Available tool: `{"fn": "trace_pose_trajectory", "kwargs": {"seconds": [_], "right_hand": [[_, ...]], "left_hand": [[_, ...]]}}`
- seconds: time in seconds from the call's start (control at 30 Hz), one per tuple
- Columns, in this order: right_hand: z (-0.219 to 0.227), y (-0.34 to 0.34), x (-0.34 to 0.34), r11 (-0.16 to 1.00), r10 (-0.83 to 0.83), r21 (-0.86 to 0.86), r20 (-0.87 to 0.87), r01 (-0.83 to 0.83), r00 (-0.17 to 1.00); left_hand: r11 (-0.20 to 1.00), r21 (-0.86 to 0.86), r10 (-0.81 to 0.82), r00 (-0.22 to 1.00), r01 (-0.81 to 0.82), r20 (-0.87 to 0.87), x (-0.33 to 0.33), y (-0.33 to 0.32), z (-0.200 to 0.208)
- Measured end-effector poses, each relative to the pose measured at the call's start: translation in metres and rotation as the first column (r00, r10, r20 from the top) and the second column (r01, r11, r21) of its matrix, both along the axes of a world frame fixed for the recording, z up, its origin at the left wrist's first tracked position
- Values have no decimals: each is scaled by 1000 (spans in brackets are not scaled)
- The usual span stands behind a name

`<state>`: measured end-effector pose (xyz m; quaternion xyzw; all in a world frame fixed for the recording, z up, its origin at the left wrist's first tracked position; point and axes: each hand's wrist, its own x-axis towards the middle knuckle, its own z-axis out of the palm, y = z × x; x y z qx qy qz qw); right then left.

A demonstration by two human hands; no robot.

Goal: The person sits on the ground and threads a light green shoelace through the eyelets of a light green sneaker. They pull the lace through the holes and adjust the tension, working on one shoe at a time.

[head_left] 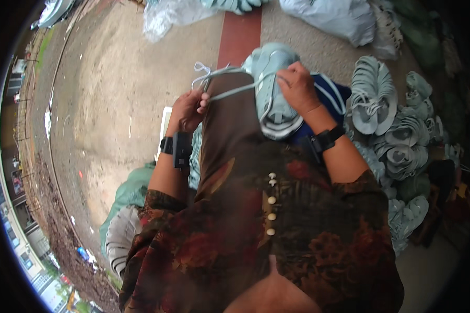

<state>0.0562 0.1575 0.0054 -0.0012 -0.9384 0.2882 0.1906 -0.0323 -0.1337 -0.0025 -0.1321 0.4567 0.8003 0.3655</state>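
While hands (300,91) hold lt-blue lace (235,91), wht bag (334,20) bulges, contents unclear.

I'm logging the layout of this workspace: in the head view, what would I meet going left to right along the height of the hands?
Left hand → pale blue-green shoe → right hand → stack of pale shoe pieces.

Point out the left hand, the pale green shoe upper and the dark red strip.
Left hand (189,107), head view: middle of the hand.
Pale green shoe upper (269,93), head view: middle of its visible surface.
Dark red strip (240,40), head view: middle of its visible length.
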Motion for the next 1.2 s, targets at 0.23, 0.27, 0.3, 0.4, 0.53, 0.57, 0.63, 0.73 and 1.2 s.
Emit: {"fn": "trace_pose_trajectory", "kwargs": {"seconds": [0.23,0.27,0.3,0.4,0.53,0.57,0.63,0.73,1.2], "right_hand": [[3,0,-4,999,-27,35,73,24,997],[2,1,-4,999,-35,13,86,34,996],[0,1,-4,999,-37,-14,106,39,994],[-1,0,-6,987,-74,-132,143,93,987],[-2,0,-5,972,-87,-203,142,115,986],[-1,0,-4,971,-85,-211,142,114,986],[0,0,-4,970,-83,-218,140,112,987],[-1,0,-4,970,-88,-211,170,123,982],[-8,0,-4,973,-114,-179,166,144,979]], "left_hand": [[960,-145,-270,927,239,-262,7,79,36],[950,-162,-303,909,266,-285,4,93,36],[940,-182,-332,894,287,-301,3,102,32],[921,-192,-386,853,338,-350,-3,121,18],[955,-164,-296,836,248,-462,-7,141,4],[959,-176,-280,834,222,-476,-8,146,3],[958,-236,-262,839,164,-478,-11,152,-2],[949,-302,-242,821,89,-518,-8,158,-7],[898,-410,-188,704,-159,-685,-2,167,-20]]}}
